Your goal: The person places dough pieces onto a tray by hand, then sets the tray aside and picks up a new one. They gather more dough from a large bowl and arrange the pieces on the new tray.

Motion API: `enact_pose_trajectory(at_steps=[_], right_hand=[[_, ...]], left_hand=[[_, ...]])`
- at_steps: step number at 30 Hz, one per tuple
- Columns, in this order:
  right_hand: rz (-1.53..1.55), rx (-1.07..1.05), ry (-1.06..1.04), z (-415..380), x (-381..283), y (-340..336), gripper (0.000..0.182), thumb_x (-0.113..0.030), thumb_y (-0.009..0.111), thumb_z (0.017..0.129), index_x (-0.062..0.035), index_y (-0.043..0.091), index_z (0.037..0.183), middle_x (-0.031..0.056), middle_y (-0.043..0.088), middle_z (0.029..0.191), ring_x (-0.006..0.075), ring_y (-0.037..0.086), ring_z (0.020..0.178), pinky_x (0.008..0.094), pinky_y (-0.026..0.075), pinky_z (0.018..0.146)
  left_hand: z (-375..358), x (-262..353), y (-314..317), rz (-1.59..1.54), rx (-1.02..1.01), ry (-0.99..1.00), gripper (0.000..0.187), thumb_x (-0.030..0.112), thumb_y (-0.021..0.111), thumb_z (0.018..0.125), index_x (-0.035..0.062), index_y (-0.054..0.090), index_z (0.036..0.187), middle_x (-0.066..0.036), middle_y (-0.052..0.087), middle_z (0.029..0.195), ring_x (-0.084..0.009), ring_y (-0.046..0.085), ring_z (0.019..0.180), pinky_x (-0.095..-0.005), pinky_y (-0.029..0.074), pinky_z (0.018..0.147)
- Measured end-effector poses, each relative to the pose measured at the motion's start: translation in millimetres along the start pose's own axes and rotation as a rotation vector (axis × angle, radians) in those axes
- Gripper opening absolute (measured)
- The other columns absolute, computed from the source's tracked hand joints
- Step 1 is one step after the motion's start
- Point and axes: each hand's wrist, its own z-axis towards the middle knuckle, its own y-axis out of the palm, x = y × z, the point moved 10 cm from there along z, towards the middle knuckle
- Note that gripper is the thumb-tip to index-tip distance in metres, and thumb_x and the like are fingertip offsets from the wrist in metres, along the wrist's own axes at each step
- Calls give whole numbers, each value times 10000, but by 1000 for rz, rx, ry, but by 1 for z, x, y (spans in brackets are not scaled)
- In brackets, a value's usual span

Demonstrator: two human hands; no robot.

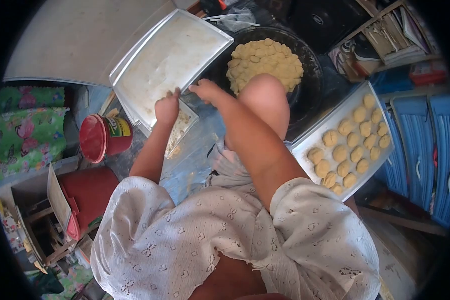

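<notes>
A flat metal baking tray [172, 60] is tilted in front of me, with at least one more tray under or behind it. My left hand [167, 107] is closed on its near edge. At its right-hand corner, my right hand [206, 93] grips the same edge, the fingers partly hidden. Beneath the trays shows a smaller tray with pale flour or crumbs [183, 124]. Beyond my raised knee, a large mound of yellowish dough [265, 62] lies in a wide black basin [312, 75]. To the right, another tray [302, 150] carries several rows of round dough pieces [356, 154].
A red bucket [93, 139] with a yellow label stands at left, above a larger red container [92, 192]. Blue plastic chairs or racks [412, 145] line the right side. A wooden shelf [385, 37] with shoes is at the upper right. Green floral cloth [27, 130] hangs far left.
</notes>
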Motion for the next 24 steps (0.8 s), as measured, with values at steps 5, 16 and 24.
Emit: enact_pose_trajectory(at_steps=[5,16,24], right_hand=[[795,-60,254,-17,23,2,381,-324,663,811,8,595,986,145,602,967,282,590,918,484,483,753],[527,-162,153,-40,13,-24,682,-357,672,793,-10,405,1315,227,365,1366,411,414,1202,586,378,928],[1011,-31,-13,-48,-16,-36,567,-258,675,783,65,481,1207,236,512,1188,371,498,1127,537,397,931]], left_hand=[[-19,70,-63,-258,3,130,326,109,586,745,130,630,1068,-104,650,865,-287,642,678,-370,510,593],[-104,-74,109,-2250,-9,-1180,439,99,615,839,19,447,1236,-153,594,1104,-296,616,953,-418,529,800],[-110,44,1,-2528,-436,-747,245,61,568,879,60,523,1120,-68,625,1055,-219,636,925,-333,558,776]])
